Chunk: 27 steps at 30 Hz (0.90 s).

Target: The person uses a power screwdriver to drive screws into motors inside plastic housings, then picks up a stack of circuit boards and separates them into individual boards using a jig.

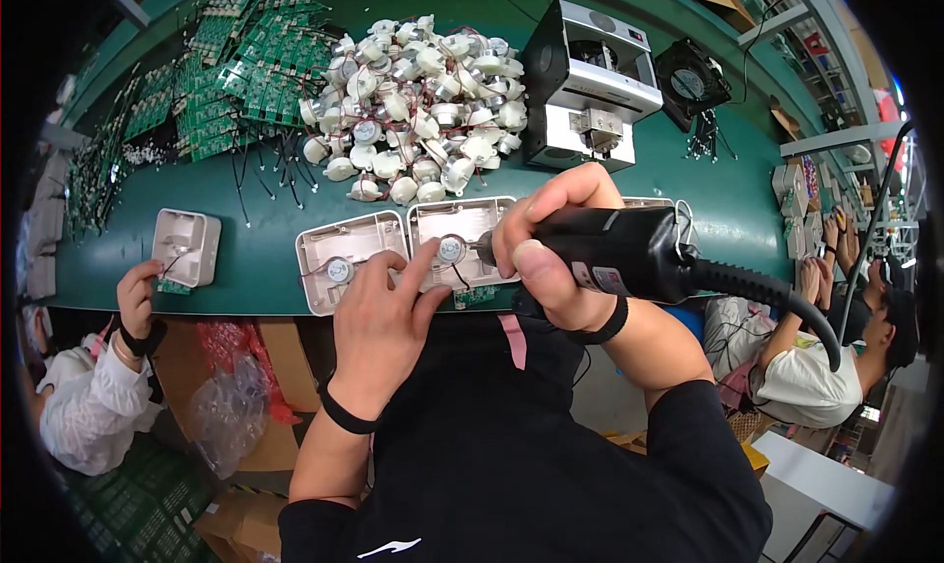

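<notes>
My right hand (560, 253) grips a black electric screwdriver (619, 251), its thick cable trailing off to the right. The tool's tip points at the middle white plastic housing (423, 217), beside a small round motor (451, 249) seated inside it. With fingers spread, my left hand (379, 327) reaches over the near side of that housing, its index fingertip at the motor. Just left stands another white housing (313, 240) with a round motor (339, 270) in it. A small green circuit board (476, 296) lies at the near edge of the middle housing, partly hidden.
A big heap of white motors (423, 101) and piles of green circuit boards (265, 66) lie at the back. Behind my right hand stands a silver-black screw feeder (595, 81), with a black fan (693, 79) beside it. A co-worker's hand (136, 293) touches a housing (197, 238) at left.
</notes>
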### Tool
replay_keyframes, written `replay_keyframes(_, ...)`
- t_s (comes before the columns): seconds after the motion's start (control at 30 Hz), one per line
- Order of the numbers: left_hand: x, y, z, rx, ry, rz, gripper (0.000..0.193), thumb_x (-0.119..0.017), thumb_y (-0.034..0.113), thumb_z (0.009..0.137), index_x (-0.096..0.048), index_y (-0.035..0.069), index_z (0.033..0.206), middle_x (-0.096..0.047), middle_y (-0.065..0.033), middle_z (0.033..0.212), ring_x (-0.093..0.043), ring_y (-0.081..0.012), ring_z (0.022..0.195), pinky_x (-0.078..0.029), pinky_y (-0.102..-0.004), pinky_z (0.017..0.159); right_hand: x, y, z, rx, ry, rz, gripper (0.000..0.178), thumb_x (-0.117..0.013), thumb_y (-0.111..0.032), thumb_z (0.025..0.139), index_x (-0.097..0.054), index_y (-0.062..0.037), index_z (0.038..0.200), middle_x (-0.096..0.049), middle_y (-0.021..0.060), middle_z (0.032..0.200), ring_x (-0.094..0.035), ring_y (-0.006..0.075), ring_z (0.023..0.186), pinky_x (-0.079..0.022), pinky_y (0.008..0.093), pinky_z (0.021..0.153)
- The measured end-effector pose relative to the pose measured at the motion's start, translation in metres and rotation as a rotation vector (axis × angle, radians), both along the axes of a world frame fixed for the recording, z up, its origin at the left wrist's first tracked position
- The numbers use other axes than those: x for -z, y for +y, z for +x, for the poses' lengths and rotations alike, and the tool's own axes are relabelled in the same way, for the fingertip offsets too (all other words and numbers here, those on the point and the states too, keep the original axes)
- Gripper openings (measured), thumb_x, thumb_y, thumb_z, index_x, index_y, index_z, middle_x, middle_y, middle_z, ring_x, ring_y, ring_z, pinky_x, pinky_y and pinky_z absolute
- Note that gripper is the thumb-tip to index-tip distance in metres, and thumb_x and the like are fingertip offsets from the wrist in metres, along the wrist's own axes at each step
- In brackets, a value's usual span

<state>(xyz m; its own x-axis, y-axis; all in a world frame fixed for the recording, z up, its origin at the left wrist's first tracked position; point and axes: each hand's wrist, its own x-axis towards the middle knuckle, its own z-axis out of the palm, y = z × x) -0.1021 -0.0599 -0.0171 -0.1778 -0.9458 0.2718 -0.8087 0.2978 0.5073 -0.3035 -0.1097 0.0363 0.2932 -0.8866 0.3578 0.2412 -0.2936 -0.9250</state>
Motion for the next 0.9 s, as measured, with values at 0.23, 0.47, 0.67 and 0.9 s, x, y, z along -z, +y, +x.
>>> replay_keyframes(0.23, 0.003, 0.002, 0.005, 0.118, -0.177, 0.043, 0.050, -0.076, 0.028, 0.086, -0.064, 0.025, 0.134, -0.056, -0.0059, 0.096, -0.058, -0.0249, 0.090, -0.051, -0.0387, 0.074, 0.012, -0.005, 0.008, 0.001, 0.060, -0.055, 0.033, -0.065, -0.006, 0.090, -0.038, -0.0058, 0.109, -0.058, 0.0093, 0.078, -0.058, 0.0163, 0.069, -0.051, 0.0334, 0.066)
replay_keyframes(0.47, 0.009, -0.001, 0.002, 0.147, -0.174, 0.055, 0.049, -0.075, 0.028, 0.087, -0.064, 0.023, 0.135, -0.053, -0.0060, 0.090, -0.056, -0.0251, 0.085, -0.049, -0.0388, 0.073, 0.010, -0.007, 0.008, 0.065, 0.269, -0.123, 0.031, -0.065, -0.005, 0.091, -0.039, -0.0055, 0.108, -0.060, 0.0098, 0.079, -0.059, 0.0160, 0.069, -0.051, 0.0304, 0.065)
replay_keyframes(0.67, 0.009, 0.003, 0.002, 0.143, -0.233, 0.047, 0.049, -0.074, 0.027, 0.088, -0.064, 0.021, 0.135, -0.052, -0.0063, 0.089, -0.055, -0.0248, 0.084, -0.048, -0.0387, 0.074, -0.011, -0.018, -0.029, 0.232, -0.038, -0.187, 0.028, -0.064, -0.009, 0.092, -0.043, -0.0041, 0.108, -0.060, 0.0109, 0.077, -0.059, 0.0176, 0.065, -0.050, 0.0316, 0.059)
replay_keyframes(0.9, 0.010, 0.003, 0.001, 0.152, -0.250, 0.007, 0.049, -0.073, 0.025, 0.089, -0.063, 0.021, 0.136, -0.053, -0.0071, 0.089, -0.055, -0.0255, 0.084, -0.045, -0.0374, 0.077, -0.052, -0.072, -0.081, 0.580, 0.054, -0.301, 0.013, -0.061, -0.008, 0.094, -0.052, -0.0017, 0.101, -0.054, 0.0085, 0.071, -0.054, 0.0184, 0.057, -0.047, 0.0322, 0.055)
